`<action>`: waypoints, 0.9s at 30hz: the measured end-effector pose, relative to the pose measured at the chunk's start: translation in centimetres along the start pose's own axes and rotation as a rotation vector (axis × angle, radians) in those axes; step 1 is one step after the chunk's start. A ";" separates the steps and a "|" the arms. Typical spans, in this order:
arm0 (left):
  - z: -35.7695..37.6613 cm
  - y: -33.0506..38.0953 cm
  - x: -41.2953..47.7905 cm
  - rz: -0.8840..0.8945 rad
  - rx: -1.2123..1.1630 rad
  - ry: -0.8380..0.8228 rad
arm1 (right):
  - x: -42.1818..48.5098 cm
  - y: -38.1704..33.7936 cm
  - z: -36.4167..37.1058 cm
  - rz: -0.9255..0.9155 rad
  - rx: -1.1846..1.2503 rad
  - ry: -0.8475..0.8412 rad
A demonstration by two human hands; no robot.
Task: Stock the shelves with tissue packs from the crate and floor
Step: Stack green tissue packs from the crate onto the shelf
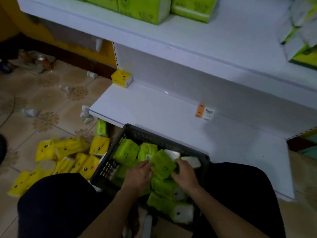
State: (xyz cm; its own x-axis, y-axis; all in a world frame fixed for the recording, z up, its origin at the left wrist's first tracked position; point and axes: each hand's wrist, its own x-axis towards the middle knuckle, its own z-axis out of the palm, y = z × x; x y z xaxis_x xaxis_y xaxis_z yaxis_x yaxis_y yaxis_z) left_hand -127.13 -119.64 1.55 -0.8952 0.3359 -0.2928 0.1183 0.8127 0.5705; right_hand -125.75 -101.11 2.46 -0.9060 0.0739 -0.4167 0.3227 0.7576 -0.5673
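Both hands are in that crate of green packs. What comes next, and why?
Probably lift the green pack out of the crate onto the lower shelf: the left hand and right hand hold its ends, and that shelf shows just one yellow pack.

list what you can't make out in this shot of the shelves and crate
All in the head view:
Price label on the lower shelf: print too small and blurred to read.
Crate: lower packs hidden under the top ones.
Upper-shelf green packs: cut off by the top edge.
Floor clutter far left: dark and blurred.
Left hand: fingertips hidden by the green pack, grip unclear.
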 end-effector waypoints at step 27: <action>9.0 2.0 -1.9 -0.196 -0.289 -0.268 | -1.6 6.9 2.9 0.336 0.142 -0.175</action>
State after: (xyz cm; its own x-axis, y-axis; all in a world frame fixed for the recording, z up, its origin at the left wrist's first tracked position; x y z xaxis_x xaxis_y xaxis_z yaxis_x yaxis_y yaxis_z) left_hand -121.31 -114.42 -3.64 -0.7415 0.3313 -0.5835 -0.2016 0.7194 0.6647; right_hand -121.28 -97.87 -2.87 -0.6876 0.1814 -0.7031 0.6386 0.6119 -0.4667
